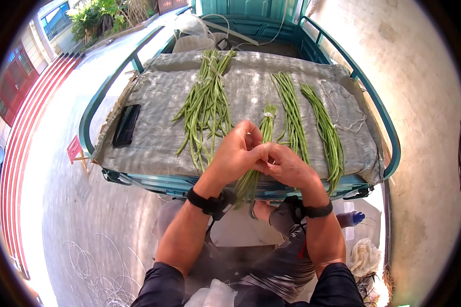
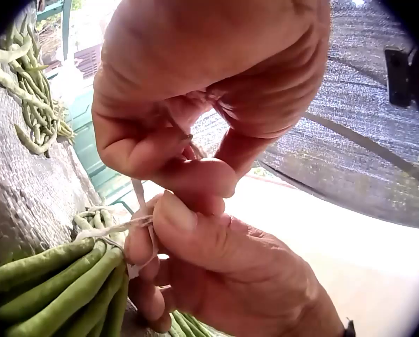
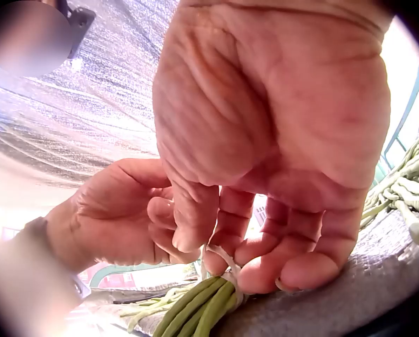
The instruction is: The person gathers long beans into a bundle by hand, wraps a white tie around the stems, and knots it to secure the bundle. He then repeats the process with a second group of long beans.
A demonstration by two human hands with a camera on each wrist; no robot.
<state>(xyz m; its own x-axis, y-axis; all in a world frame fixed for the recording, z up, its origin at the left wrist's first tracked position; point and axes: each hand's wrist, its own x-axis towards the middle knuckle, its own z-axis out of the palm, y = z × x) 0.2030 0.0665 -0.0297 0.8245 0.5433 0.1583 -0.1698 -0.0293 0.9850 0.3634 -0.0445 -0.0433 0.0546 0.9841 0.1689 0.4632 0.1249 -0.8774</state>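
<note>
A small bundle of long green beans [image 1: 247, 187] lies under my hands, bound near its upper end by white string [image 2: 125, 226]. My left hand [image 1: 234, 156] is above the tie, its curled thumb and fingers pinching one strand of the string. Close against it, my right hand [image 1: 289, 165] pinches the string between thumb and forefinger, right beside the bean ends. In the right wrist view, a loop of string rises from the bean bundle [image 3: 195, 309] to the fingertips. The hands partly cover the bundle in the head view.
Two bean bundles [image 1: 292, 112] lie to the right, a larger pile of beans [image 1: 205, 102] to the left. A phone [image 1: 126, 125] rests on the grey woven sack [image 1: 153, 112]. Teal rails [image 1: 374, 87] edge the cart bed. Loose strings [image 1: 351, 120] lie at the sack's right.
</note>
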